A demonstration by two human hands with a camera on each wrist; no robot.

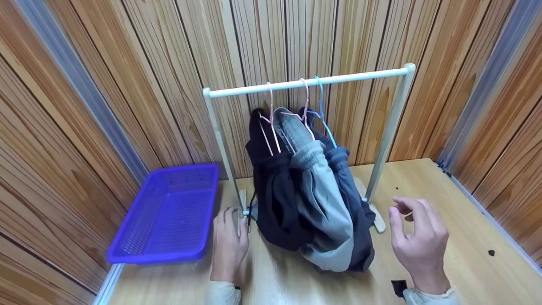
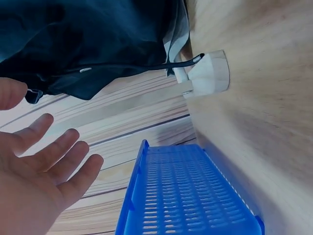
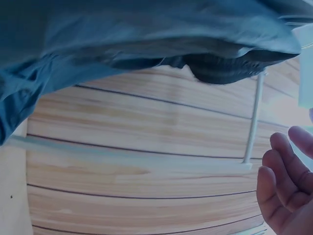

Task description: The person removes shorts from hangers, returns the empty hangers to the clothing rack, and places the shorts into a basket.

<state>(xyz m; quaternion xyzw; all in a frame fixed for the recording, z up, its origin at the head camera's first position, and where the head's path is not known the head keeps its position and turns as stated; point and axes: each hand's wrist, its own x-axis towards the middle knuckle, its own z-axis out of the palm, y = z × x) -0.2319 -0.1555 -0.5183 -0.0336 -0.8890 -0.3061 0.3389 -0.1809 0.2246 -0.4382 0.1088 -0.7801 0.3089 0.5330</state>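
A small white clothes rack [image 1: 360, 78] carries three pairs of pants with elastic waistbands: black pants [image 1: 271, 220] on the left, grey pants [image 1: 326, 207] in the middle and dark blue pants [image 1: 342, 163] on the right. They hang from two pink hangers and a blue hanger [image 1: 321, 103]. By the rack's left foot is my left hand [image 1: 230, 241], fingers loosely bent and holding nothing. A cord [image 2: 132, 66] dangles beside it from the dark cloth. My right hand [image 1: 421, 241] is raised to the right of the pants, its fingers gently curved around nothing.
A purple plastic basket [image 1: 182, 220] stands left of the rack, beside my left hand. Behind everything rises a wood-plank wall [image 1: 355, 34]. Small black scraps lie on the tabletop [image 1: 457, 203] at the right, one scrap [image 1: 399, 288] near my right wrist.
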